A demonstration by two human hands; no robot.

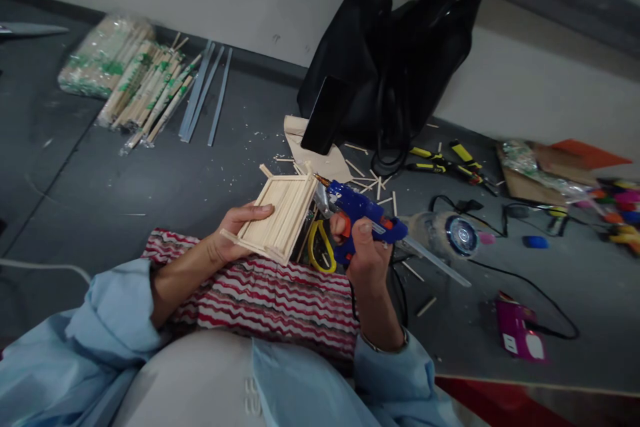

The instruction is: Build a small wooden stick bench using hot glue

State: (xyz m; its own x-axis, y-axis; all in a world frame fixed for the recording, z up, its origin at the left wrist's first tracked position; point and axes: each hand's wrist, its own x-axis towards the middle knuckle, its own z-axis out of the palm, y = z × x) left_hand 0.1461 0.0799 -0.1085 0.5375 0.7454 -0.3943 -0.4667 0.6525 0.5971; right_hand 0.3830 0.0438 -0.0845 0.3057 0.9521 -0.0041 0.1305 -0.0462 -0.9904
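My left hand (240, 230) grips a small panel built of wooden sticks (277, 210) at its left side, thumb across the top face. Stick ends jut out at its corners. In my right hand (367, 247) is a blue hot glue gun (365, 210), with fingers around the handle and orange trigger. A clear glue stick (440, 261) protrudes from the gun's rear. The nozzle is at the panel's far right corner; whether it touches cannot be made out. Yellow-handled scissors (321, 248) lie between my hands, partly hidden by the panel.
Wrapped stick bundles (145, 90) and loose glue sticks (219, 97) lie at the back left. A black bag (380, 53) with a phone (327, 113) leaning on it stands behind. Pliers (450, 163), a clear bottle (435, 233), a purple box (520, 328) and cords occupy the right. A striped cloth (270, 300) lies in front.
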